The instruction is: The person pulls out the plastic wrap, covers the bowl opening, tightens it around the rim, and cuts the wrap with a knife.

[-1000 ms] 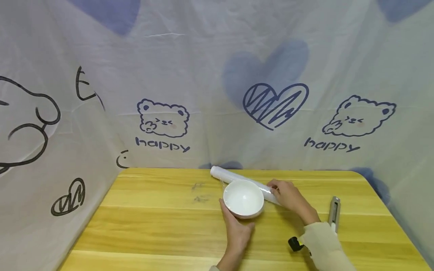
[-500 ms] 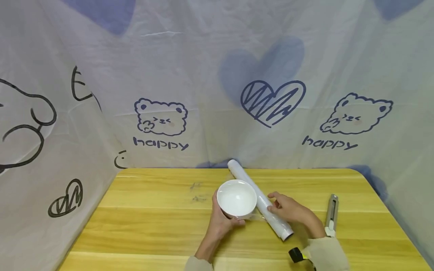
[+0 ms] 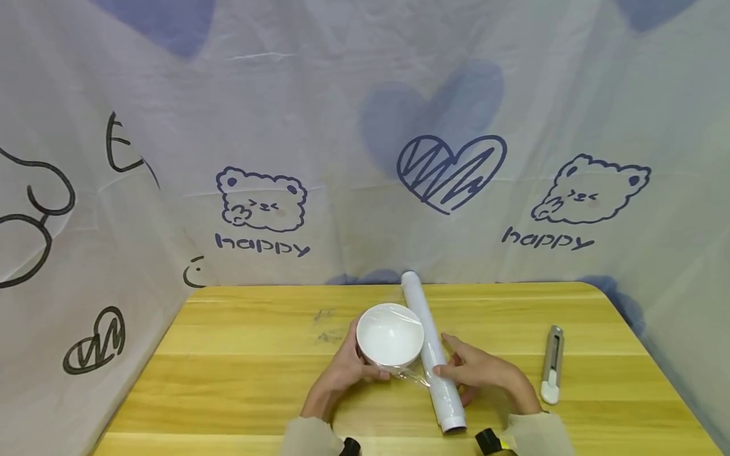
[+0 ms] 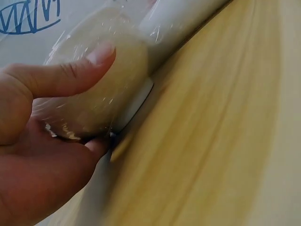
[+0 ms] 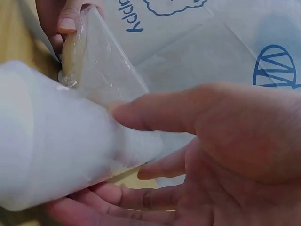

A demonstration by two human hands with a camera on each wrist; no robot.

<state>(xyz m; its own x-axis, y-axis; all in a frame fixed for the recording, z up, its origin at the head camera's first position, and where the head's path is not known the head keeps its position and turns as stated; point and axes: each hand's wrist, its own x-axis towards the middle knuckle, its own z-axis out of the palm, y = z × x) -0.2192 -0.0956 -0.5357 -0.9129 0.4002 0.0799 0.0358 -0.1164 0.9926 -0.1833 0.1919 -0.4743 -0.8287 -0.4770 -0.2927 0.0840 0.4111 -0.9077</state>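
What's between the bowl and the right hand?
The roll lies between them, with clear film between it and the bowl; the head view shows this.

Blurred, cut off at L edge, R-wrist view: white roll (image 5: 61, 141). Part. hidden behind bowl (image 3: 390, 334), head view: left hand (image 3: 348, 367). Cut off at btm, same view: sleeves (image 3: 310, 437).
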